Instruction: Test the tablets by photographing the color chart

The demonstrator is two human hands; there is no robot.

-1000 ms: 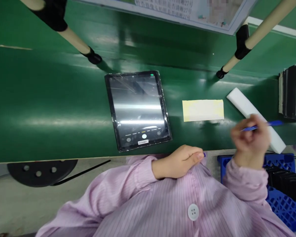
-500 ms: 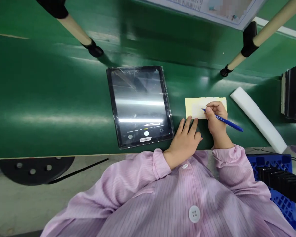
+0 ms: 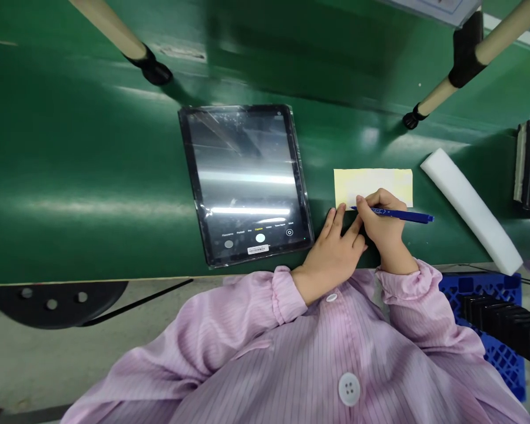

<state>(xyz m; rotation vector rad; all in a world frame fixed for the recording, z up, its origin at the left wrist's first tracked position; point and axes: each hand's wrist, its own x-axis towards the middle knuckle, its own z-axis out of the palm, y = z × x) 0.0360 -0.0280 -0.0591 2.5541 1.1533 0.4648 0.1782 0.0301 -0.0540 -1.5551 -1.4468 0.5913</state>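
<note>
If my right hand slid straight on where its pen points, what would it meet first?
Probably your left hand: its fingertips lie just past the tip of the pen, at the near edge of the yellow paper. Height is unclear here.

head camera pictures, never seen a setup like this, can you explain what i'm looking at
There is no robot: a person works with two bare hands. Every picture comes from one camera on the person's head, looking forward and down.

On the green table lie a tablet, a yellow-edged paper slip and a white bar. The right hand holds a blue pen, its tip by the slip's lower edge. The left hand has fingertips at that edge; whether it holds anything is unclear.
</note>
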